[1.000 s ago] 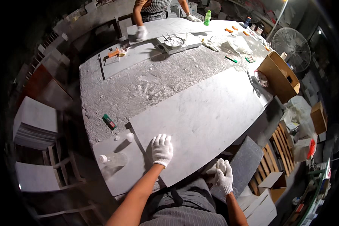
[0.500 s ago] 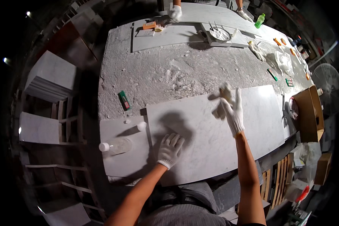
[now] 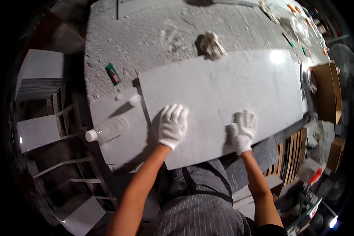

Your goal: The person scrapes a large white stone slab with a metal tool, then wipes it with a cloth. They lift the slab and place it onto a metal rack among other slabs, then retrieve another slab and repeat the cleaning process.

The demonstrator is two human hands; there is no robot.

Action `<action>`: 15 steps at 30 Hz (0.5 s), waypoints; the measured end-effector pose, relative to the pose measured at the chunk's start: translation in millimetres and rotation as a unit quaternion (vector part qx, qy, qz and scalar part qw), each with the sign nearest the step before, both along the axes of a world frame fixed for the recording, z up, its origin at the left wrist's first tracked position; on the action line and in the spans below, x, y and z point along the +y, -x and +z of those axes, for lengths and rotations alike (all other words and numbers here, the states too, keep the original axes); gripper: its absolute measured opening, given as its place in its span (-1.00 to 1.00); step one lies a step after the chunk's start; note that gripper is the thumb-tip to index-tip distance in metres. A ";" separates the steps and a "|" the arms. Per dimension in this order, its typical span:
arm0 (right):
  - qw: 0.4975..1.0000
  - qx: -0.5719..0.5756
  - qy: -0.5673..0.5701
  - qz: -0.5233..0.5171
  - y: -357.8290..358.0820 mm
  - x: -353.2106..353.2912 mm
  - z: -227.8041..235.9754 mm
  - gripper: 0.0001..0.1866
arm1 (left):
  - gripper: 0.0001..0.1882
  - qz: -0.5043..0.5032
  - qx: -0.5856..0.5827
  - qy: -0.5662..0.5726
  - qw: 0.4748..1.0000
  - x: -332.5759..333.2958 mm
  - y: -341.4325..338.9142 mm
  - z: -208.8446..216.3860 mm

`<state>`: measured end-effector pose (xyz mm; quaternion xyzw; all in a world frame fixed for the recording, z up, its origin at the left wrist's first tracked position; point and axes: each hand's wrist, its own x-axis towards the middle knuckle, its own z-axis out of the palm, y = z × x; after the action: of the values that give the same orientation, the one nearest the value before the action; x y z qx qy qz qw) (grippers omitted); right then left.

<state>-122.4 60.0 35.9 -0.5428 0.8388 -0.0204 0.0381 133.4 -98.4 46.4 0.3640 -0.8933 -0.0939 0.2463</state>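
Head | left fingers (image 3: 172, 112): extended, narrowly parted | right fingers (image 3: 246, 118): likewise | both on pale slab (image 3: 208, 90)

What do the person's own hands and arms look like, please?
The left hand and right hand wear matching white knitted gloves with cuffs ending at the wrists. The forearms are bare. Part of a black sleeve shows on the right arm, at the lower edge.

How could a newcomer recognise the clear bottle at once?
Find the large pale slab in the middle, then the smaller slab on its left. The clear bottle is there. Unlike the small cup-like white object near it, it is transparent and has a white cap.
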 end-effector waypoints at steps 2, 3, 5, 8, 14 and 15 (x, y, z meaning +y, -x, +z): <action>0.998 -0.014 -0.006 0.059 -57.1 8.0 1.1 -0.39 | -0.65 -0.010 -0.015 -0.034 0.999 -1.9 0.5 -4.7; 0.997 -0.007 -0.017 0.081 -85.3 7.4 7.0 -0.36 | -0.64 -0.018 -0.032 -0.056 0.998 -3.2 1.3 -4.0; 0.982 -0.120 -0.019 0.143 -128.4 -6.4 37.5 -0.34 | -0.65 -0.019 -0.038 -0.041 0.998 -6.3 0.3 -4.7; 0.964 -0.185 0.038 0.190 -178.2 -2.5 39.2 -0.37 | -0.65 0.005 -0.032 0.023 0.999 1.7 1.0 -16.8; 0.961 -0.173 0.075 0.204 -195.8 27.6 15.8 -0.39 | -0.67 0.001 0.004 0.015 1.000 -0.6 -2.6 -18.1; 0.964 -0.168 0.071 0.192 -195.7 33.4 14.8 -0.39 | -0.67 -0.010 0.016 0.014 1.000 -1.5 -3.0 -16.6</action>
<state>73.3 93.4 50.7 -0.6834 0.6970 -0.1629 0.1434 136.4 -99.9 29.9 0.3501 -0.8940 -0.0899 0.2648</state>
